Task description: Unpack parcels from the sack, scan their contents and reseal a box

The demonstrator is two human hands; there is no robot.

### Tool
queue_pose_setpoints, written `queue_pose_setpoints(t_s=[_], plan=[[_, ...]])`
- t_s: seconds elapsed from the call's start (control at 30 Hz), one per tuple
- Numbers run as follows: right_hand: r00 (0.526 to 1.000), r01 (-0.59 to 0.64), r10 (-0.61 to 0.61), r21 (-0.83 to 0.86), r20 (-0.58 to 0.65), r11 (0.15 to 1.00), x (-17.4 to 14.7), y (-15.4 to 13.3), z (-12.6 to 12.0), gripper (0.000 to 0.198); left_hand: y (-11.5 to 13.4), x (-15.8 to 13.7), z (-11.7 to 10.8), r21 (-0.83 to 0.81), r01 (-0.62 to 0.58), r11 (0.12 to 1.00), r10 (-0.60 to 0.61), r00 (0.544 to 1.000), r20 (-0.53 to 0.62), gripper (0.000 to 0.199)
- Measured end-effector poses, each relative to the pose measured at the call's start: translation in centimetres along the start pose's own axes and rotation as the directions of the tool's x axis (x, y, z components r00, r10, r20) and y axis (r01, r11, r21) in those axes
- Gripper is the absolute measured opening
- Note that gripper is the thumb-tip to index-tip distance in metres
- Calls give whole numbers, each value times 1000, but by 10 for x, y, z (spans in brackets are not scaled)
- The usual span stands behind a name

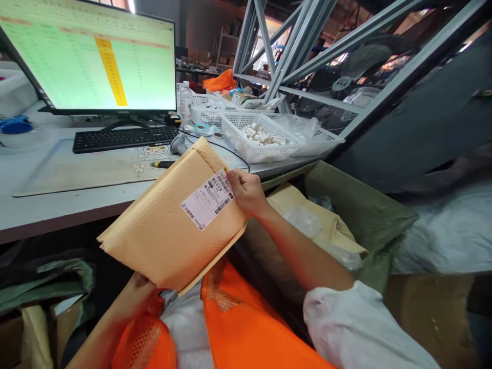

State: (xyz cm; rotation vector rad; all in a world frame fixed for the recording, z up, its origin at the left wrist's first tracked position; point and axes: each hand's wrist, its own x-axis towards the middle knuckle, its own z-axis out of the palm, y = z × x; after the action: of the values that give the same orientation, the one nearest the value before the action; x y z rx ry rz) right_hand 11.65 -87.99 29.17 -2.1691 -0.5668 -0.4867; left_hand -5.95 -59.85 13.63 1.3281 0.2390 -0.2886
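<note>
A tan padded mailer [161,230] is held up in front of my body, tilted, just off the desk's front edge. On its upper right part sits a white shipping label [207,200] with barcodes and small print. My right hand [248,192] is closed on the mailer's right edge, thumb on the front beside the label. From below, my left hand [140,287] grips the lower left edge; its fingers are mostly hidden behind the mailer.
On the desk [88,205] are a monitor [92,61], a keyboard [125,139], a scanner [178,145], a box cutter [163,164] and a white basket [249,146] of small rolls. At my right stands a green bin [346,195] holding another mailer [334,230]. Metal rack beams [307,46] rise behind.
</note>
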Motion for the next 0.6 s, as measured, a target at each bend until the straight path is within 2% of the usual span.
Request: queue_pose_setpoints(t_s=[0.1, 0.2, 0.27, 0.4, 0.5, 0.57, 0.6], plan=[[995, 8, -7, -13, 95, 1000, 0, -4, -7, 59, 9, 7, -3, -61, -25, 998, 26, 1000, 6, 38], [972, 18, -18, -1, 232, 1000, -3, -7, -17, 55, 18, 17, 2, -161, -148, 976, 136, 987, -81, 32], [966, 11, -9, -3, 259, 1000, -7, -8, -22, 52, 24, 23, 7, -203, -216, 955, 185, 970, -159, 32], [995, -7, 23, -160, 100, 987, -19, -8, -15, 44, 34, 26, 20, -245, -225, 943, 161, 953, -255, 40], [1000, -6, 14, -302, 25, 953, -18, 1, -11, 41, 40, 17, 20, -240, -201, 950, 147, 963, -224, 50], [995, -75, 44, -400, -87, 913, -10, 15, -28, 33, 45, 5, 9, -216, -166, 962, 119, 970, -213, 53], [982, -138, 65, -442, -177, 886, -4, 25, -47, 27, 48, -2, -1, -198, -152, 968, 102, 964, -244, 54]])
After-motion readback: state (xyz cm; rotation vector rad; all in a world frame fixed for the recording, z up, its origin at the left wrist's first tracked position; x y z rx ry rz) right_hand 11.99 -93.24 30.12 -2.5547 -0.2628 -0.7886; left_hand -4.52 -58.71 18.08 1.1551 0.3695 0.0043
